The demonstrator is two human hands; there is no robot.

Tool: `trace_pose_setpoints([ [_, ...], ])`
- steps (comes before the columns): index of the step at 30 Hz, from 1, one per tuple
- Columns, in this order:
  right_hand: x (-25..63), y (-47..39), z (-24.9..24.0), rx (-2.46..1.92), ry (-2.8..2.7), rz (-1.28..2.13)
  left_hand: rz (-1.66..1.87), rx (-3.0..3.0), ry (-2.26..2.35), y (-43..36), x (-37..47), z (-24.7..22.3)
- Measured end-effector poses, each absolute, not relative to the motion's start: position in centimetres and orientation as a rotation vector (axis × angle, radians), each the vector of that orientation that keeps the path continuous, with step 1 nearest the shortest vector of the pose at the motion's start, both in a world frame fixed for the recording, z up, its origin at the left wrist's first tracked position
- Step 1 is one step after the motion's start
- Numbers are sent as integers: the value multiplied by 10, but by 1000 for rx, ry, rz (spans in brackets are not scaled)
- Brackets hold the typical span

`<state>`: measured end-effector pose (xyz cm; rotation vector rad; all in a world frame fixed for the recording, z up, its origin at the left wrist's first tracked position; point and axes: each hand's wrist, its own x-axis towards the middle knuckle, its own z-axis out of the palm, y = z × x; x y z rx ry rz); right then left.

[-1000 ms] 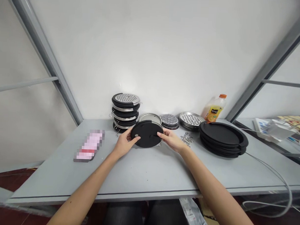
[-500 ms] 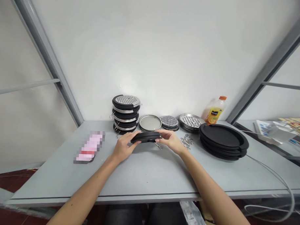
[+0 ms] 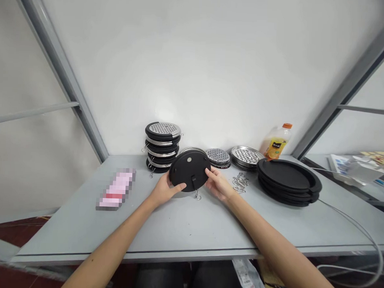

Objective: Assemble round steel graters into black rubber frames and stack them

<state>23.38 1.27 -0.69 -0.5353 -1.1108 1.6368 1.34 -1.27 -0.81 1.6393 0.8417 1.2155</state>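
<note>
My left hand (image 3: 165, 189) grips the left edge of a black round disc (image 3: 186, 171), thumb across its front. At the right edge, my right hand (image 3: 219, 183) holds the same disc with thumb and fingers. The disc is tilted up above the table, its black face with a pale round spot turned towards me. A metal clip (image 3: 197, 195) hangs at its lower edge. Behind it, a round metal-rimmed plate (image 3: 194, 150) is mostly hidden. Loose metal clips (image 3: 240, 182) lie to the right of my right hand.
Left of the disc stands a stack of black-rimmed round graters (image 3: 163, 145). Perforated discs (image 3: 218, 156) and metal grater plates (image 3: 246, 156) lie along the wall. Black round trays (image 3: 287, 179) are piled at right, before a juice bottle (image 3: 277, 143). A blurred pink object (image 3: 117, 187) lies at left.
The disc has tipped from nearly edge-on to showing its black face with the pale spot. Both hands have turned with it and sit slightly lower. The view has shifted slightly.
</note>
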Motion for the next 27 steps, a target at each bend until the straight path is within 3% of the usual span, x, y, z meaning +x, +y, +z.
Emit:
trace_pose_setpoints([
  [5, 229, 10, -6, -526, -1048, 1671, 1170, 1604, 888, -11, 17, -13],
  [12, 236, 15, -1, -635, -1266, 1477, 1378, 1655, 898, -15, 22, -5],
  [15, 243, 18, 1, -757, -1408, 1224, 1439, 1820, 964, -18, 17, -4],
  [22, 249, 6, 7, -813, -1715, 248, 1440, 2677, 1044, -22, 2, -3],
  [27, 242, -1, 3, -793, -1902, 94, 1377, 2869, 1080, -23, 5, 2],
])
